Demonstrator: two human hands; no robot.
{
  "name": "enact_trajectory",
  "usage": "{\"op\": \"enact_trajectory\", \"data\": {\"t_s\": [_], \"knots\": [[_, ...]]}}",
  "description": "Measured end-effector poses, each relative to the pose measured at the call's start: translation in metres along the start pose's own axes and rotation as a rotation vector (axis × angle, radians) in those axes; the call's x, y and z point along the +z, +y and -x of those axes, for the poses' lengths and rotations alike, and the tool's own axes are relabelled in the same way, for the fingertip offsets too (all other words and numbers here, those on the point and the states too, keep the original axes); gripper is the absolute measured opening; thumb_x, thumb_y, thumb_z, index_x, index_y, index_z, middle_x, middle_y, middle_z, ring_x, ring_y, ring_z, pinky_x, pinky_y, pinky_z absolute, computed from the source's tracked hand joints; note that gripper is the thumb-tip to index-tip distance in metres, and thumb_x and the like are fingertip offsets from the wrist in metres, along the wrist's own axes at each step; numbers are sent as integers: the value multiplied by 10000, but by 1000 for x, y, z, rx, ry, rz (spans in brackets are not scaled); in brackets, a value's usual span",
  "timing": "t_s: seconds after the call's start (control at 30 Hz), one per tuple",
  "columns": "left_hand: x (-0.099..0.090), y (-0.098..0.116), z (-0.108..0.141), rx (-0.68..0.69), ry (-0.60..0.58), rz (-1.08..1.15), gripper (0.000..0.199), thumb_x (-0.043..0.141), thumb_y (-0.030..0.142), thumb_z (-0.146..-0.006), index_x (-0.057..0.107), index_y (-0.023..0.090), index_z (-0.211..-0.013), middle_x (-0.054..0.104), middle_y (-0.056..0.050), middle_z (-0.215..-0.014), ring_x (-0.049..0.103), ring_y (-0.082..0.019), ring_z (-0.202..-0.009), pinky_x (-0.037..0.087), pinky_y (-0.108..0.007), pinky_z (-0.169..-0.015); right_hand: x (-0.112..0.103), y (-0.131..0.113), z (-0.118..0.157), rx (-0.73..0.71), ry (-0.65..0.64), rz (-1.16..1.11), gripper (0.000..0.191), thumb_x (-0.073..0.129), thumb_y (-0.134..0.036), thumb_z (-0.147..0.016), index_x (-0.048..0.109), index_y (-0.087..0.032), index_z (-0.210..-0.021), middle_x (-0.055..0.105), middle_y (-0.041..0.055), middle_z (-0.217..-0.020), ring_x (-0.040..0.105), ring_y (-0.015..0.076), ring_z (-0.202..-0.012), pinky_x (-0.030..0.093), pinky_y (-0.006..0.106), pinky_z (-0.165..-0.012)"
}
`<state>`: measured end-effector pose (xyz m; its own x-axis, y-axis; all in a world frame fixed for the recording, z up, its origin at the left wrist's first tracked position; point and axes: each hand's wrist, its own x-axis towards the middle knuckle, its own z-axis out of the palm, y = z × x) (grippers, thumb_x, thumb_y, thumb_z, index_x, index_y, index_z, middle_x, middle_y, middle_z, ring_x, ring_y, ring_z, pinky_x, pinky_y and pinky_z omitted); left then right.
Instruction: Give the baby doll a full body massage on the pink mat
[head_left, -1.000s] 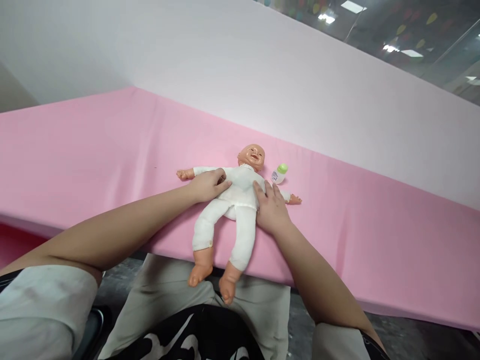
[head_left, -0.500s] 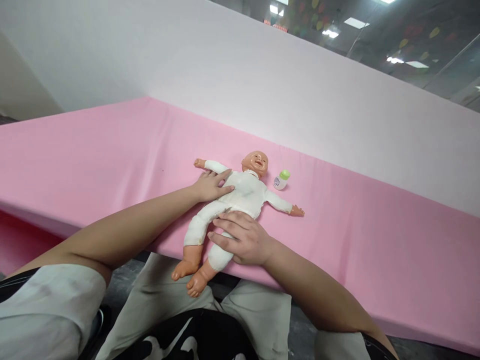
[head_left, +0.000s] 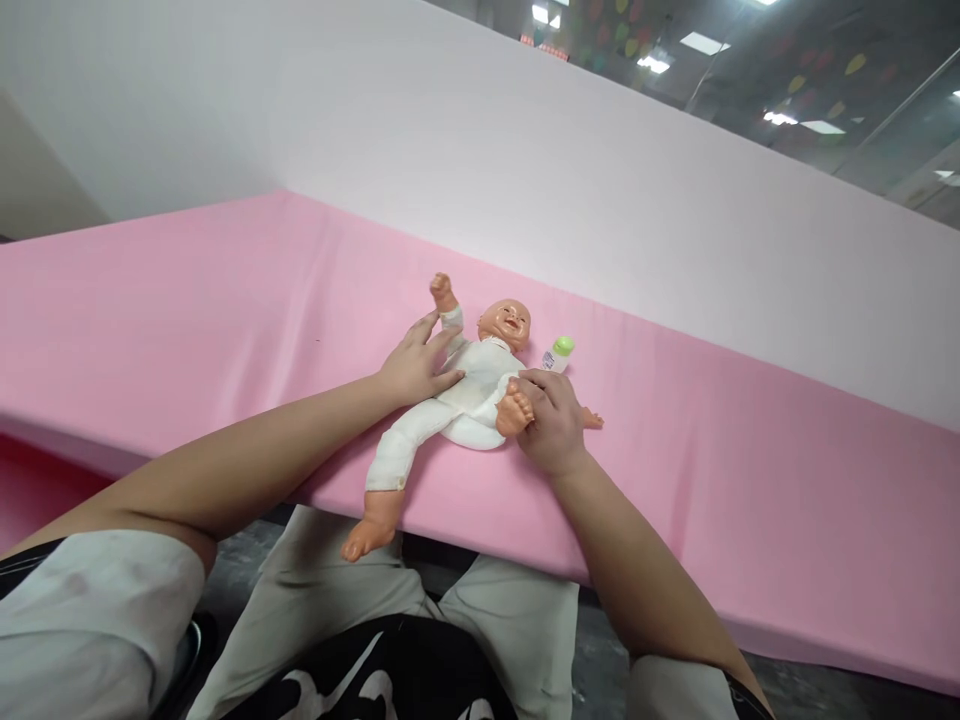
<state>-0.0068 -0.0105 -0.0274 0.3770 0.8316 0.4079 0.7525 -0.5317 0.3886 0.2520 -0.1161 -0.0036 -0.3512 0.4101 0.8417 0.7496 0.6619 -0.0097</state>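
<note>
A baby doll (head_left: pixel 484 372) with a white cloth body lies on its back on a pink-covered table (head_left: pixel 750 480), head away from me. My right hand (head_left: pixel 553 420) is closed around the doll's leg on the right, folded up so its bare foot (head_left: pixel 515 410) is over the lower belly. My left hand (head_left: pixel 420 363) lies against the doll's side and the base of its raised arm (head_left: pixel 444 292), fingers spread and thumb on the torso. The doll's other leg (head_left: pixel 390 465) stretches toward me, its foot past the table edge. My right hand partly hides the doll's other arm.
A small bottle with a green cap (head_left: pixel 559 352) stands beside the doll's head, just beyond my right hand. Behind the table rises a white wall (head_left: pixel 525 160), with glass above it reflecting ceiling lights. My lap is below the near table edge.
My right hand has moved up and right, folding the doll's leg from straight to bent over its belly. The doll's arm by my left hand has swung from lying sideways to pointing up.
</note>
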Motion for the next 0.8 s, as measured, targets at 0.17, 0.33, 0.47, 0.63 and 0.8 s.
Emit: {"op": "enact_trajectory", "data": {"t_s": [0.17,0.33,0.47,0.63,0.8], "knots": [[0,5,-1,238,-52,-23,519,574,309,-958,629,296,-1474,384,-61,-1720,332,-314,-1600,320,-544,-1300,-2,-19,-4,114,-312,-90,540,723,-459,-906,634,-199,-1371,635,182,-1430,603,343,-1336,515,539,-1150],[0,11,-2,344,-167,-71,417,519,295,-1007,719,297,-1373,483,-55,-1667,400,-326,-1565,305,-546,-1293,2,-17,-1,218,-336,-89,596,711,-534,-904,629,-173,-1372,627,204,-1481,605,348,-1367,514,550,-1157],[1,9,-1,291,-131,-44,482,509,303,-1011,636,294,-1475,402,-78,-1712,399,-321,-1565,316,-527,-1287,3,-16,0,147,-320,-57,542,673,-458,-934,626,-170,-1391,631,196,-1487,606,338,-1364,504,548,-1163],[2,-7,-6,8,-7,254,970,780,471,-798,381,216,-1645,337,-171,-1708,376,-369,-1568,390,-514,-1264,-2,-28,0,-39,-237,-82,534,718,-471,-882,678,-185,-1331,655,185,-1439,607,359,-1275,512,556,-1110],[4,-35,-22,-376,92,783,1173,852,413,-710,198,250,-1670,517,-213,-1539,631,-342,-1329,580,-498,-1058,1,-50,3,-257,-420,-268,437,730,-596,-837,749,-243,-1095,757,98,-1111,664,265,-964,573,452,-885]]}}
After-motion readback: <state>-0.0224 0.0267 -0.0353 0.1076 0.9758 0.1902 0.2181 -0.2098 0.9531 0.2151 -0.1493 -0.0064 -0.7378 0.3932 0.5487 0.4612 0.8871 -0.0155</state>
